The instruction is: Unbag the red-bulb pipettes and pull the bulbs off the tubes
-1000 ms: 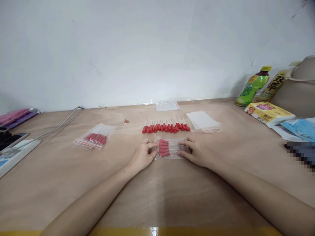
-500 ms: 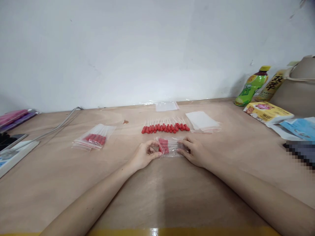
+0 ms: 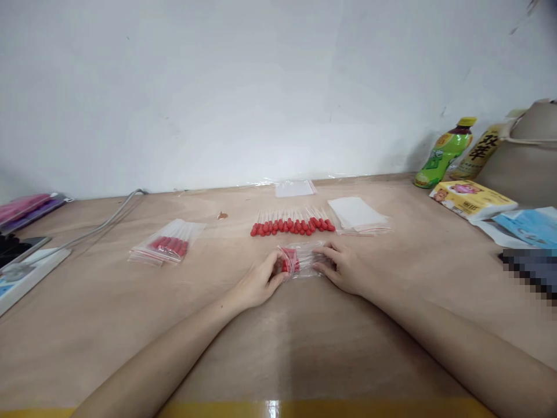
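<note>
Between my hands, low over the table, lies a clear zip bag (image 3: 307,264) with several red-headed sticks inside, their red ends toward the left. My left hand (image 3: 266,277) has its fingers closed around the bag's left end, beside the red ends. At the right end, my right hand (image 3: 342,268) pinches the plastic between thumb and fingers. Just beyond the bag, a row of loose red-tipped sticks (image 3: 289,225) lies on the table, pale shafts pointing to the wall. On the left is a stack of filled zip bags (image 3: 167,244) with red tips showing.
A stack of flat white zip bags (image 3: 359,215) lies right of the row, and another flat bag (image 3: 296,187) near the wall. Rightward stand a green bottle (image 3: 444,154), a yellow tissue pack (image 3: 474,198) and a phone-like dark object (image 3: 528,270). A grey cable (image 3: 115,215) and power strip (image 3: 35,276) are left.
My left hand has moved slightly right and its fingers have closed further over the bag's left end. My right hand has barely moved, staying on the right end.
</note>
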The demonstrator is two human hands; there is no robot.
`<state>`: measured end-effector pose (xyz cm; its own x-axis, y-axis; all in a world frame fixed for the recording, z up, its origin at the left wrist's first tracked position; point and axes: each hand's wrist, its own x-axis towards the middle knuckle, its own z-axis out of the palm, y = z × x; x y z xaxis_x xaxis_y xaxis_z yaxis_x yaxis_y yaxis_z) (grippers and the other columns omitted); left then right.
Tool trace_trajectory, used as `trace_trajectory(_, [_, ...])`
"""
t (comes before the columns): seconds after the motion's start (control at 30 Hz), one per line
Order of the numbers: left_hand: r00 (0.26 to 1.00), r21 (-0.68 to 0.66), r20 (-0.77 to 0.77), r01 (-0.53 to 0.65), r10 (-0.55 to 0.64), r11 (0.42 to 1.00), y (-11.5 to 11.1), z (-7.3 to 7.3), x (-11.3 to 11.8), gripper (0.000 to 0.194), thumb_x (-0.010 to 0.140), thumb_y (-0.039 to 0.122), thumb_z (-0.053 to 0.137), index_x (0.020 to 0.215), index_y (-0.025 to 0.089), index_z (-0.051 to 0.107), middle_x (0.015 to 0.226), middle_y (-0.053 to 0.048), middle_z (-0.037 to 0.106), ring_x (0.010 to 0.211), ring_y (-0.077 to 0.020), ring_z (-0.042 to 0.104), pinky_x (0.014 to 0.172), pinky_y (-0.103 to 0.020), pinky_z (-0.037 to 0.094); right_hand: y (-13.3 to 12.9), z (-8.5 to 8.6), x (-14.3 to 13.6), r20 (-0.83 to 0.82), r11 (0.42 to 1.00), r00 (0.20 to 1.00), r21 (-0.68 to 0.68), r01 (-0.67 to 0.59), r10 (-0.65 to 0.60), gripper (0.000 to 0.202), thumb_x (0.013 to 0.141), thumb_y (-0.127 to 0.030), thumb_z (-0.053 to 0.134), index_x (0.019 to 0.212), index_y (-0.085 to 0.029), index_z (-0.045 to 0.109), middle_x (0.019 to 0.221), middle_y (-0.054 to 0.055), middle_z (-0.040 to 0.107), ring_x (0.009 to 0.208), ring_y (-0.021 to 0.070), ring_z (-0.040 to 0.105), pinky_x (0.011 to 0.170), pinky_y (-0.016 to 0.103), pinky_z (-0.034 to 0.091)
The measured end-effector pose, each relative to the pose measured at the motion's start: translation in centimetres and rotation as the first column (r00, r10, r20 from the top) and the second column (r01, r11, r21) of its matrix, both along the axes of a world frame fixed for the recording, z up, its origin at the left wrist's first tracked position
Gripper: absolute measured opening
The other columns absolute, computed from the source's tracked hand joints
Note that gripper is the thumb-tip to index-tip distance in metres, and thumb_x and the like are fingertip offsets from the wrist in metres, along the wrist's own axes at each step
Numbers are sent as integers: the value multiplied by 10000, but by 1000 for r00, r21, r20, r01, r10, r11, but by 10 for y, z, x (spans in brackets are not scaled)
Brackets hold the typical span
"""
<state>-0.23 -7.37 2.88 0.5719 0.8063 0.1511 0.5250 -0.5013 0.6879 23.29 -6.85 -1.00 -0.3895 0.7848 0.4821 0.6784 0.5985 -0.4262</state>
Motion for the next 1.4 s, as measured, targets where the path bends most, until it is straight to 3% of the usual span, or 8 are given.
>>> trace_trajectory(0.13, [1000,34,25,11,-12,999,-2,-2,1,169,835,213,433,998,182,465,836,-17,555,730,-130,508,683,-262,412,-1,2,0,-13,1000,1000,-4,-13,13,247,832,-298,495,1044,-185,555,897,61,541,701,137,524,668,279,452])
trace_trajectory(0.33, [970,-74,194,-134,146,988,7,-9,-5,222,841,277,437,1045,191,454,824,-13,549,721,-121,522,652,-241,414,0,3,0,0,1000,1000,-14,-9,9,217,822,-302,508,1000,-193,569,890,54,552,693,134,525,660,276,449])
trace_trajectory(0.47, [965,-131,248,-54,86,990,14,-10,-10,208,809,254,482,1000,172,468,860,-29,547,744,-119,527,675,-245,427,1,1,0,-7,1000,1000,-17,-2,2,229,822,-315,503,1004,-193,569,882,54,554,649,124,516,634,275,452])
trace_trajectory(0.63, [990,-110,140,12,4,994,12,-7,-11,191,776,256,521,947,174,494,784,-3,523,680,-104,495,617,-221,414,1,0,0,-11,1000,1000,-27,1,-1,236,825,-315,504,1015,-190,566,883,53,545,648,121,515,639,271,452])
trace_trajectory(0.87, [997,84,-62,51,-46,995,6,-2,-6,233,789,298,521,993,186,503,795,-13,555,667,-123,510,615,-235,406,0,4,0,6,1000,1000,-29,12,-12,214,829,-312,496,988,-186,565,871,51,542,652,125,512,643,272,445])
trace_trajectory(1.13, [991,202,-107,107,-87,974,5,0,-5,200,869,219,360,1017,192,491,946,-63,574,834,-160,531,772,-289,408,1,2,0,1,1000,1000,-5,5,-5,239,829,-340,484,992,-187,571,859,58,553,666,137,523,646,284,448])
trace_trajectory(1.4, [970,270,-187,201,-153,942,9,-4,-11,251,830,262,461,1068,190,499,979,-84,580,909,-197,530,796,-306,409,0,2,1,6,999,1000,-34,5,-5,234,833,-326,484,1003,-184,561,866,52,543,643,127,504,646,283,444])
